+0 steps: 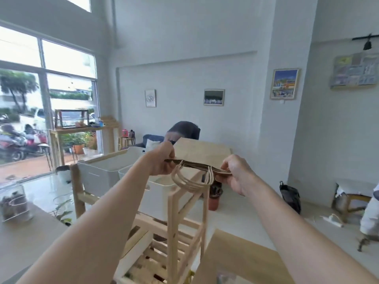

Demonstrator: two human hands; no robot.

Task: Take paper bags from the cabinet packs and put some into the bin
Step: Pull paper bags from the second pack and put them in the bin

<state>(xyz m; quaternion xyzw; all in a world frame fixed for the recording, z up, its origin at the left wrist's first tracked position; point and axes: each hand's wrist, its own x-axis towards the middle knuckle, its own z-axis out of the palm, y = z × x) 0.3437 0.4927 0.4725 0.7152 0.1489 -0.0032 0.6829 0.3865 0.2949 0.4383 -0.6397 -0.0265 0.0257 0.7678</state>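
Note:
A flat stack of brown paper bags (202, 151) is held level in front of me, its twisted paper handles (191, 180) hanging toward me. My left hand (162, 160) pinches the stack's left end. My right hand (235, 174) grips its right end. Just beneath the stack stand two white bins on top of a wooden rack: a nearer bin (152, 193) and a farther bin (102, 173). The insides of both bins are mostly hidden by my arms and the bags.
The wooden rack (184, 218) with slatted shelves stands below me. A wooden table (24, 238) with a glass jar is at the left. A person sits behind the bags. A black bag (290, 195), a stool and a potted plant (214, 198) are on the floor to the right.

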